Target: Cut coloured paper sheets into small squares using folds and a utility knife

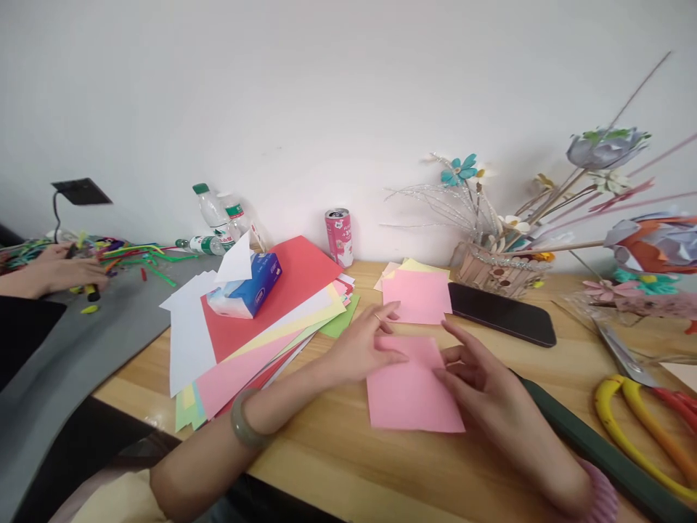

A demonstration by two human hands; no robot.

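A square sheet of pink paper (408,403) lies in front of me on the wooden table, between my hands. My left hand (362,341) rests at its upper left, thumb on the sheet and fingers stretched apart toward the stack of pink and yellow paper squares (422,294) behind it. At the sheet's right edge, my right hand (484,385) has its thumb over the paper and the other fingers bent at the edge; the index finger points outward. How far those fingers reach under the sheet is hidden.
Left of me lie fanned coloured sheets (239,370) with a blue tissue pack (245,287). Behind stands a pink can (340,236). To the right are a black phone (498,312), scissors (637,385) and a flower basket (484,269). Another person's hand (70,272) works at far left.
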